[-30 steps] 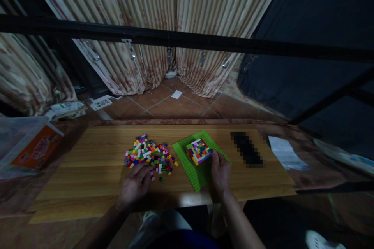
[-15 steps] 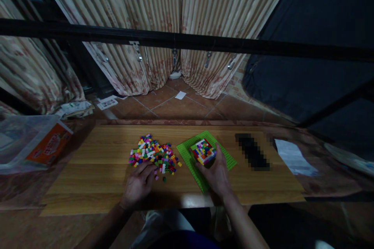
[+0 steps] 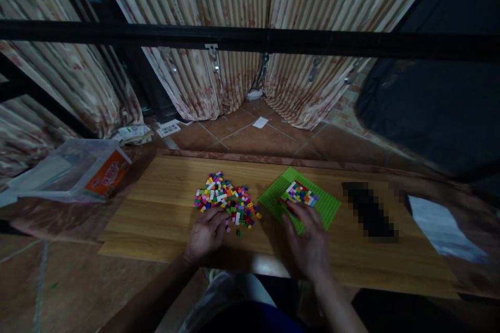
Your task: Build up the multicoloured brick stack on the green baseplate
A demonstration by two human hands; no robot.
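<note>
My left hand (image 3: 208,232) rests at the near edge of a pile of small toy building bricks (image 3: 222,197) in many colours. Its fingers are curled together, and whatever lies between them is hidden. On a green baseplate (image 3: 330,208) sits a multicoloured brick block (image 3: 300,193), its top a patchwork of white, red, blue, orange and other colours. My right hand (image 3: 310,242) is at the block's near side, thumb apart from the bent fingers. The fingertips reach its near edge and hide part of it; I cannot tell whether they touch it.
The wooden table (image 3: 156,218) carries a blurred-out dark object (image 3: 371,213) right of the baseplate. A white paper sheet (image 3: 441,226) lies at the far right. A clear plastic box (image 3: 78,166) with an orange label stands on the left. A dark metal bar (image 3: 273,41) crosses before the curtains (image 3: 234,0).
The camera view has swung right, shifting the scene left-to-right. My right hand has moved from gripping the block's sides to its near side. My left hand stays by the pile.
</note>
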